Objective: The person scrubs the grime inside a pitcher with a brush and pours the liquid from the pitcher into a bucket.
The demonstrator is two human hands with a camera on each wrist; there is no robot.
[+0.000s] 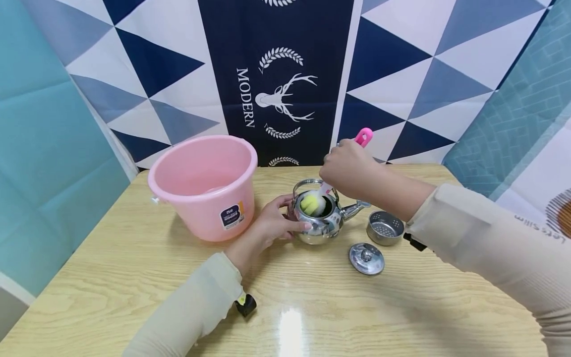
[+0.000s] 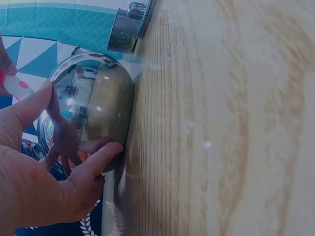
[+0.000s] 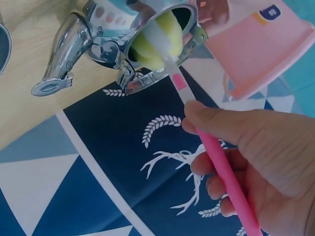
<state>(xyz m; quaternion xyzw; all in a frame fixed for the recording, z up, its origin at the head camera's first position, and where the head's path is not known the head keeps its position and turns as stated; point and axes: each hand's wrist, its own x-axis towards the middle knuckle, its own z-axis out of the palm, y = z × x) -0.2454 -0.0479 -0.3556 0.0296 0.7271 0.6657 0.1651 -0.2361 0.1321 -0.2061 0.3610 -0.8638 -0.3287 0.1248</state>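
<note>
Right grip (image 1: pixel 347 162) is clamped on pink brush (image 3: pixel 212 150), yellow head (image 1: pixel 311 204) inside kettle (image 1: pixel 322 229); left grip (image 1: pixel 277 221) holds kettle's left side.

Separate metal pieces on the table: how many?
3: kettle, gripped by the left hand; strainer, right of the kettle; lid, nearer the person than the strainer. Any behind the bucket would be hidden.

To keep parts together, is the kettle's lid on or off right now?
Off. The lid lies on the table, apart from the kettle, whose open mouth has a yellow sponge in it.
</note>
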